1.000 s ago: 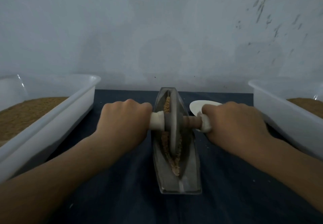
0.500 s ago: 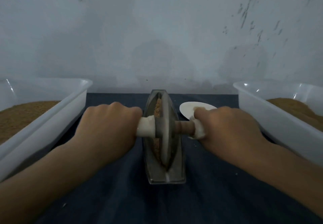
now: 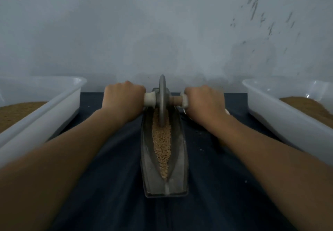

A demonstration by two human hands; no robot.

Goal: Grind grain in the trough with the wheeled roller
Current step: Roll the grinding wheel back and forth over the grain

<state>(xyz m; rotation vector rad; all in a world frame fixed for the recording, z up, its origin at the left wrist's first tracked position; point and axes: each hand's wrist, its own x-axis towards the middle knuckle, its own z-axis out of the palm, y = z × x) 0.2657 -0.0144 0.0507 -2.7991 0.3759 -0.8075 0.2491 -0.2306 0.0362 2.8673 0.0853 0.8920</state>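
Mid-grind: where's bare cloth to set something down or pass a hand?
Free: the dark cloth before the near end of the trough, and the strips between trough and left tub, trough and right tub, though the left forearm and right forearm cross them. Crowded: the far end around the roller.

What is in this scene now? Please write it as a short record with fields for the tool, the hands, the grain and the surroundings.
Tool: wheeled roller, wheel upright in the metal trough, at its far end
Hands: left hand and right hand each grip one end of the roller's handle
Grain: grain lies along the trough's groove, on the near side of the wheel
Sides: left tub and right tub, white plastic, both holding brown meal
Surface: dark cloth
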